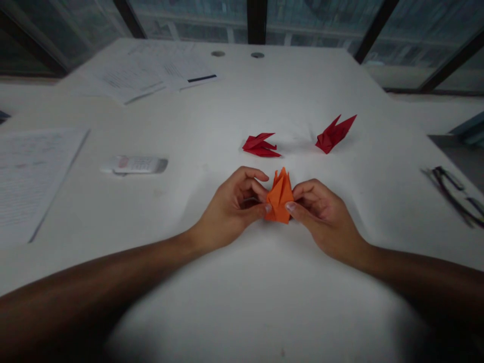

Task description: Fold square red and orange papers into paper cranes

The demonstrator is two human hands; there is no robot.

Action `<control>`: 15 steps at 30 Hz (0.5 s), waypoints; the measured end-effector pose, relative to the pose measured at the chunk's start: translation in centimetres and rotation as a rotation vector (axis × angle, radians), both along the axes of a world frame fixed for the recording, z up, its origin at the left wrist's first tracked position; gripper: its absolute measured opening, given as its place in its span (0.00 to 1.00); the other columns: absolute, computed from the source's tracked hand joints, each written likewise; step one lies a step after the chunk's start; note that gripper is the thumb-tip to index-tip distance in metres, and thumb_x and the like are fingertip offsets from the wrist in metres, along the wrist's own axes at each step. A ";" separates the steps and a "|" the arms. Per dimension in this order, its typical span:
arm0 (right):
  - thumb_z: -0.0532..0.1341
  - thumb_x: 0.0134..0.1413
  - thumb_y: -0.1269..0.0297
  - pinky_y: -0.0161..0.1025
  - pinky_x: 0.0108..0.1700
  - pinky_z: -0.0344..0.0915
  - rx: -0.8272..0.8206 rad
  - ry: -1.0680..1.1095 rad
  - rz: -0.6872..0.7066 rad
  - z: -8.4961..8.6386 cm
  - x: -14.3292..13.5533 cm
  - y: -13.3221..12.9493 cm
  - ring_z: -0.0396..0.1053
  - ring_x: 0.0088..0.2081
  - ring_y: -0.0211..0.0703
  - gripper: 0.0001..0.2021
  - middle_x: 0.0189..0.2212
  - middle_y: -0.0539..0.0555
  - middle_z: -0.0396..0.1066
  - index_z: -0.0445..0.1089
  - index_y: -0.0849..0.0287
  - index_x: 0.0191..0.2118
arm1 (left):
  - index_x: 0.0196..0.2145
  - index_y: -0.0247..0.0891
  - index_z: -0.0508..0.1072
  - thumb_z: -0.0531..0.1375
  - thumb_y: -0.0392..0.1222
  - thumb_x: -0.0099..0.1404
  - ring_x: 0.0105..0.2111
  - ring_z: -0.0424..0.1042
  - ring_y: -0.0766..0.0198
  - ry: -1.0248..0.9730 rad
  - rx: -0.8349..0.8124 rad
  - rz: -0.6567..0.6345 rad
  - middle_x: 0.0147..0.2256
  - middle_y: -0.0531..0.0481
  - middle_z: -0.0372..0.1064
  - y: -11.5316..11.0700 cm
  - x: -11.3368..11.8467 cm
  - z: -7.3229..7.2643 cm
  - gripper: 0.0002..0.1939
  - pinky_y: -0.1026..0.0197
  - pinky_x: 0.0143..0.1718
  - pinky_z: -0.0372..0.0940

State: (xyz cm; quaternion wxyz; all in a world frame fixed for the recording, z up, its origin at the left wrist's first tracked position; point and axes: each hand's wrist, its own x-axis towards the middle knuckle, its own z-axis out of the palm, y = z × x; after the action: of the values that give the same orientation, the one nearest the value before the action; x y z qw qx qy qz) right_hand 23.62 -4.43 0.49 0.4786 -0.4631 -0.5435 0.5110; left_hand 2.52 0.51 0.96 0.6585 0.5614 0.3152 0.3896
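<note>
Two sides of folded orange ppr point(280, 195) pinched by L hand point(233, 209) & R hand point(329, 218).

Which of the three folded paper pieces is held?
The orange piece, between the left hand and right hand; the left red piece and right red piece sit untouched beyond it.

On my screen the folded paper point(279, 199) was plain bright orange. I saw deep red on the left paper bird point(260, 145) and the same red, unpatterned, on the right paper bird point(333, 136). The table point(264, 287) came through to me white. I made out rows of grey print on the white papers point(132, 75), a faint reddish patch on the white tube point(139, 164), black glasses point(448, 196) and dark brown window frames point(257, 20).
</note>
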 end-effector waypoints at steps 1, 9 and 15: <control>0.67 0.64 0.62 0.38 0.39 0.72 -0.005 -0.009 0.005 0.0 0.0 0.0 0.75 0.36 0.39 0.07 0.36 0.50 0.75 0.68 0.54 0.42 | 0.48 0.40 0.68 0.70 0.32 0.61 0.36 0.75 0.65 0.006 0.001 -0.004 0.34 0.55 0.71 0.0 0.0 0.0 0.21 0.60 0.42 0.73; 0.67 0.64 0.59 0.41 0.40 0.72 0.114 -0.154 0.018 0.2 0.5 0.1 0.74 0.37 0.42 0.07 0.36 0.51 0.75 0.71 0.54 0.39 | 0.41 0.37 0.72 0.69 0.40 0.65 0.36 0.76 0.64 0.035 0.060 -0.053 0.37 0.49 0.74 -0.1 0.1 0.3 0.11 0.60 0.42 0.73; 0.66 0.65 0.60 0.44 0.43 0.70 0.182 -0.208 0.029 0.4 1.0 0.5 0.72 0.39 0.44 0.05 0.37 0.52 0.73 0.71 0.53 0.37 | 0.41 0.36 0.72 0.69 0.41 0.66 0.36 0.75 0.65 0.049 0.079 -0.029 0.37 0.49 0.74 0.1 0.0 0.2 0.11 0.62 0.40 0.72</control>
State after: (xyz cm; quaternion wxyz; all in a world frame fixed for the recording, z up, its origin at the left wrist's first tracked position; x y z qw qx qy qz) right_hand 24.67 -3.94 0.90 0.4524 -0.4604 -0.6410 0.4154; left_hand 2.54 0.63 1.16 0.6335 0.6007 0.3075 0.3785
